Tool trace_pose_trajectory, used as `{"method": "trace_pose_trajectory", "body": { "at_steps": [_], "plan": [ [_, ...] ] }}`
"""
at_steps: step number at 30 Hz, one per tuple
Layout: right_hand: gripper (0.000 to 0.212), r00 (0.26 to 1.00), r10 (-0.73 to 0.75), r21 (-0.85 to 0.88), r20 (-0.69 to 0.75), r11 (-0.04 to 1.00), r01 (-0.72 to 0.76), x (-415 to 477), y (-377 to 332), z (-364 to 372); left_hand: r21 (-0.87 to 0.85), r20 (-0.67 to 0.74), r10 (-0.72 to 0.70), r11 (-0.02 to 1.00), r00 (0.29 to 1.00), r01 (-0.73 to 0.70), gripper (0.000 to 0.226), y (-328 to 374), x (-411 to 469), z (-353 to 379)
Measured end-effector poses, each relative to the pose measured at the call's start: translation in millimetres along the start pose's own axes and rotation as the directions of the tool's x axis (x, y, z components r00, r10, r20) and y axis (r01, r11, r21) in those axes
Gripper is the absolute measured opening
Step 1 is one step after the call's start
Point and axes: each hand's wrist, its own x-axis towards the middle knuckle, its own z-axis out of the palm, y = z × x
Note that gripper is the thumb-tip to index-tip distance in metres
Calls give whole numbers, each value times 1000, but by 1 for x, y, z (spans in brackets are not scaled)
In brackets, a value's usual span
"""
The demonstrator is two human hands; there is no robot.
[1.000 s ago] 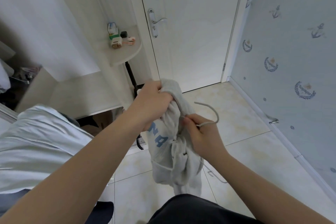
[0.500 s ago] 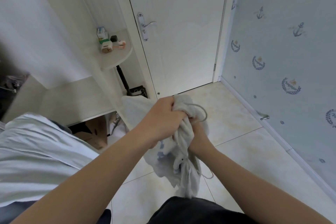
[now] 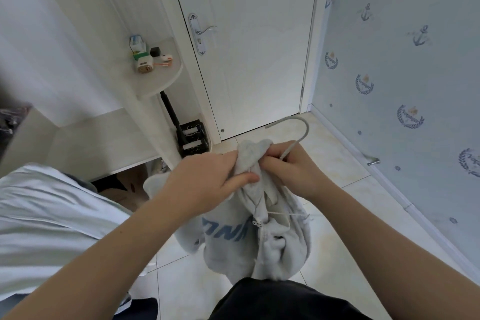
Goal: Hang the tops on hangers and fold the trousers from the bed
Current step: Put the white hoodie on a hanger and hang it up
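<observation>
Left hand (image 3: 207,184) grips the bunched grey top (image 3: 233,249). Right hand (image 3: 293,171) pinches the hanger (image 3: 307,127) — its frame mostly hidden, seemingly inside the cloth.

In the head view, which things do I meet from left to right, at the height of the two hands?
Pale blue cloth → left hand → grey top → right hand, gripping the hanger → metal doorstop → anchor wallpaper.

Soft even daylight, wide-angle bending, sharp
</observation>
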Motion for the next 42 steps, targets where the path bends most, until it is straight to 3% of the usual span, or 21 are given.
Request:
{"method": "trace_pose_trajectory", "body": {
  "at_steps": [4,7,11,12,14,16,18,20,24,28,31,34,37,42],
  "plan": [
    [34,993,-39,-233,-109,972,13,8,12,11,-245,-13,-81,967,997,75,57,9,-3,20],
    [16,984,-119,-409,-130,911,56,2,21,5,-431,-16,-216,883,976,188,50,-3,-11,31],
    [19,882,-247,-464,-401,885,37,-27,43,-1,-627,-197,-398,754,896,196,24,-20,-27,41],
    [21,903,-186,-411,-387,912,12,-32,50,3,-659,-230,-418,731,879,175,24,-19,-30,43],
    [32,982,19,-336,-190,938,-83,-38,61,20,-713,-255,-445,686,859,143,28,-14,-34,46],
    [43,989,137,-364,46,925,-111,-34,73,36,-760,-280,-470,641,837,106,26,-8,-37,47],
    [38,974,145,-409,174,910,-62,-26,82,50,-801,-294,-512,593,807,85,35,-6,-39,48],
    [24,981,95,-483,170,875,-1,-22,90,59,-826,-301,-555,559,775,79,46,-7,-43,49],
    [15,989,70,-420,127,908,-10,-33,94,65,-842,-296,-617,529,729,105,30,-18,-53,50],
    [30,933,263,-452,244,883,-131,-26,99,62,-846,-286,-648,517,706,132,33,-21,-60,56],
    [29,792,501,-573,350,783,-241,-15,117,55,-857,-265,-650,498,712,135,30,-21,-62,58],
    [25,683,656,-751,322,617,-238,-15,147,39,-859,-274,-654,496,705,126,32,-29,-67,56],
    [10,681,682,-869,268,476,-136,-22,168,25,-843,-267,-630,519,730,139,47,-40,-74,55],
    [35,777,594,-963,210,263,60,-17,171,-1,-792,-231,-594,574,771,206,52,-55,-93,58]
  ]
}}
